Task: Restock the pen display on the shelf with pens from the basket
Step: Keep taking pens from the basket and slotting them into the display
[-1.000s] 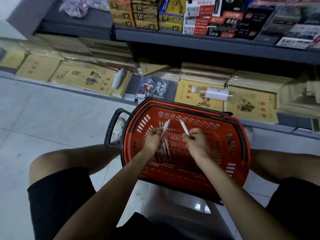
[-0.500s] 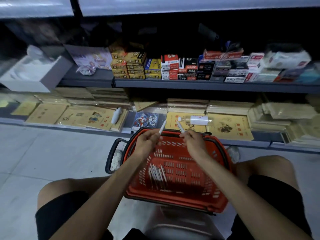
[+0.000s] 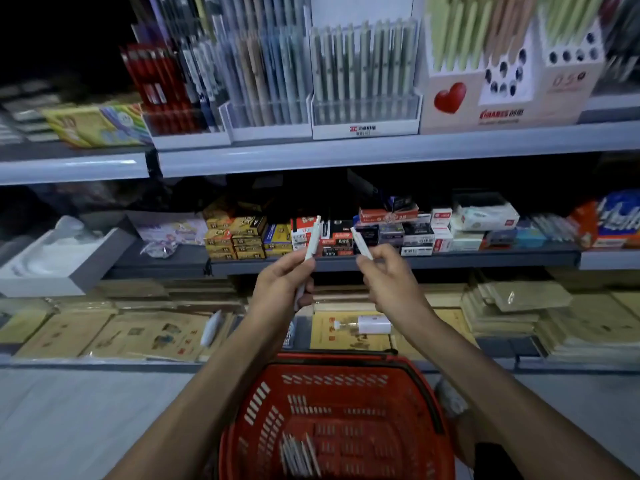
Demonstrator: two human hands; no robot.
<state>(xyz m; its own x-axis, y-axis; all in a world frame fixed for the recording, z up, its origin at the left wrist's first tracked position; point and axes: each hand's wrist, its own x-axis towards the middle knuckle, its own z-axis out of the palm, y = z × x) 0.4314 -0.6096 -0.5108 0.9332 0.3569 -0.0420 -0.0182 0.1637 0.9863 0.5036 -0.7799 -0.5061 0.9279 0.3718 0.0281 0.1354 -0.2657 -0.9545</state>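
Note:
My left hand (image 3: 282, 284) grips a white pen (image 3: 312, 239) that points up. My right hand (image 3: 388, 277) pinches a second white pen (image 3: 361, 243), tilted up and to the left. Both hands are raised in front of the middle shelf, well above the red basket (image 3: 332, 370) on the floor between my knees. Several white pens (image 3: 299, 453) lie on the basket's bottom at the left. On the top shelf stand pen displays: a clear one with pale green pens (image 3: 363, 81) and a white holed box with a red heart (image 3: 509, 77).
The middle shelf (image 3: 394, 261) holds small boxes of stationery. The bottom shelf holds yellow booklets (image 3: 152, 334), a white bottle (image 3: 372, 323) and a white tube (image 3: 210, 329). A grey tray (image 3: 65, 261) sits at the left. Pale floor tiles lie at the lower left.
Both hands have lifted a pen each out of the basket and risen to the middle shelf's height. My view has tilted up, bringing the top shelf's pen displays into sight.

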